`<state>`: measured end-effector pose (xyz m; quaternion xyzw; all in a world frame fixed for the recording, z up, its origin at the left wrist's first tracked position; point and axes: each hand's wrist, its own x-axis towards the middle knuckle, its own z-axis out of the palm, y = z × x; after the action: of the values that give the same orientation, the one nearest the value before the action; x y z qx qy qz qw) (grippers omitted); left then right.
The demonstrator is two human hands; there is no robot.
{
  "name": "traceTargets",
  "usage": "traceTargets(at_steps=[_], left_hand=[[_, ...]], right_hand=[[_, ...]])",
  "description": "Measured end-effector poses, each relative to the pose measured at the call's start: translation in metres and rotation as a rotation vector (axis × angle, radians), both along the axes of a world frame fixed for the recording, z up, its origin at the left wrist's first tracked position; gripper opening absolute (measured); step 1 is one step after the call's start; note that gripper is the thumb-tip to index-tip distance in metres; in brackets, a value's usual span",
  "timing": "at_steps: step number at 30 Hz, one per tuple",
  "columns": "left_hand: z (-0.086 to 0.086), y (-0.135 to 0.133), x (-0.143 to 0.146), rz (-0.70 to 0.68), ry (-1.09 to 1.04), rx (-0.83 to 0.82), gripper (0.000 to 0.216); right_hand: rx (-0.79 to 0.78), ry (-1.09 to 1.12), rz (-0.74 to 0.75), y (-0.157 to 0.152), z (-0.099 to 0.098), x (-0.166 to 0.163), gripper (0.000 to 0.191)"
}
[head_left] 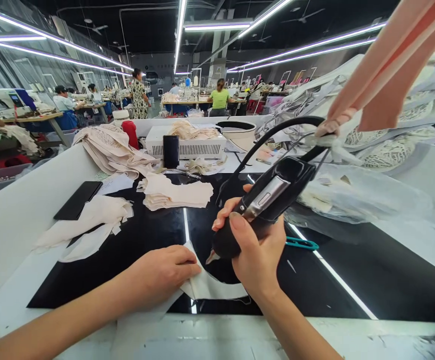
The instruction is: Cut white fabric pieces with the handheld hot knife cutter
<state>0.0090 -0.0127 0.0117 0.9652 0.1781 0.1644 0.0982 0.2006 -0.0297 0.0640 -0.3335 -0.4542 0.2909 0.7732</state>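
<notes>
My right hand (258,245) is wrapped round a black corded hand tool (273,192) with a metal lever on its side. The tool's exact kind does not show, and its lower end hangs above the black work surface. A pink fabric strap (375,75) is tied at the tool's upper end. My left hand (168,272) presses a curved cream fabric piece (217,287) against the surface, fingers bent and close together at its left end. The piece curves right, below the tool and in front of my right wrist.
A stack of cut cream fabric (178,192) lies ahead, with more pieces (90,225) at left. A phone (171,151) leans on a white vented box (187,142). Teal thread snips (302,243) lie right. A plastic bag (363,192) and piled fabric stand farther right.
</notes>
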Motion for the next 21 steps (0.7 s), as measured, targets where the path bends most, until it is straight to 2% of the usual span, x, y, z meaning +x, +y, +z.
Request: traceTargets(at_steps=[21], left_hand=[[-0.0086,-0.0028,-0.0058,-0.031,-0.043,0.138,0.029]], right_hand=[[-0.024,0.008,0.004,-0.0088,-0.0015,-0.0026,0.033]])
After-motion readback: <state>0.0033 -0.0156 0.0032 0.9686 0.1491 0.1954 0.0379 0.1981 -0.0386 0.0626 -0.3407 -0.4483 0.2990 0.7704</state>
